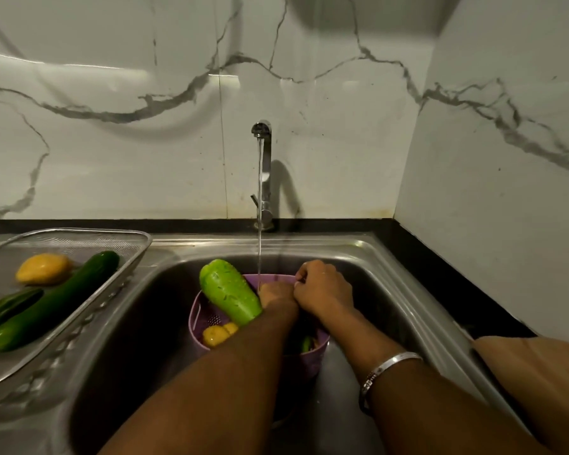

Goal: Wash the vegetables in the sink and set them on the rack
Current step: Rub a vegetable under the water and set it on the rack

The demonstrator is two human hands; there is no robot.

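Note:
A wet, light green vegetable (229, 290) sticks up and to the left out of a purple basket (196, 311) standing in the steel sink (368, 267). My left hand (278, 296) grips its lower end, right under the running water. My right hand (322, 290) presses against the left hand with its fingers curled over the basket's far rim; what it holds is hidden. A yellow vegetable (218, 333) and a small green one (307, 343) lie in the basket. The metal mesh rack (79, 232) on the left holds a yellow pepper (43, 268) and two dark green cucumbers (55, 303).
The tap (265, 172) on the back ledge is running, its stream falling between my hands. A marble wall stands behind and to the right. A black counter edge (440, 290) borders the sink on the right. My right wrist wears a silver bangle (385, 372).

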